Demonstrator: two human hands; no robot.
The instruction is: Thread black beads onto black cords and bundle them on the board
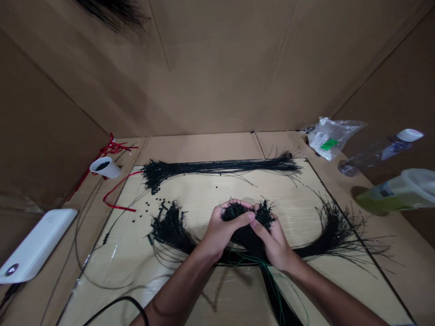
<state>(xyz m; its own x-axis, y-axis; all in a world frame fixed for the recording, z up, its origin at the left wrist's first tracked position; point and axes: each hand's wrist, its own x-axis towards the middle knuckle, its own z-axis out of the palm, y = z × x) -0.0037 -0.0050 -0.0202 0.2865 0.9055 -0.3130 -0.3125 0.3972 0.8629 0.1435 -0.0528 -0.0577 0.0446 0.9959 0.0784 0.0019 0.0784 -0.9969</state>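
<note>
Bundle of black cords (243,233), gathered at its middle in both hands: left hand (226,231) and right hand (273,242) curled and pressed together around it, fingertips nearly meeting. Long axis runs sideways across the pale board (204,194), ends trailing beyond each hand. Second black bundle (220,168) lies straight, farther up the board.

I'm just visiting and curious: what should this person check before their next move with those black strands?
Both hands on the strands: ok, the left hand and right hand clasp a black bundle.
Loose beads gathered: not ok, small black beads lie scattered on the board.
Far bundle lying straight: ok, the long black bundle runs straight across.
Green thread free: cannot tell, the green thread crosses strands below the hands.
White cup upright: not ok, the white cup lies tipped.
</note>
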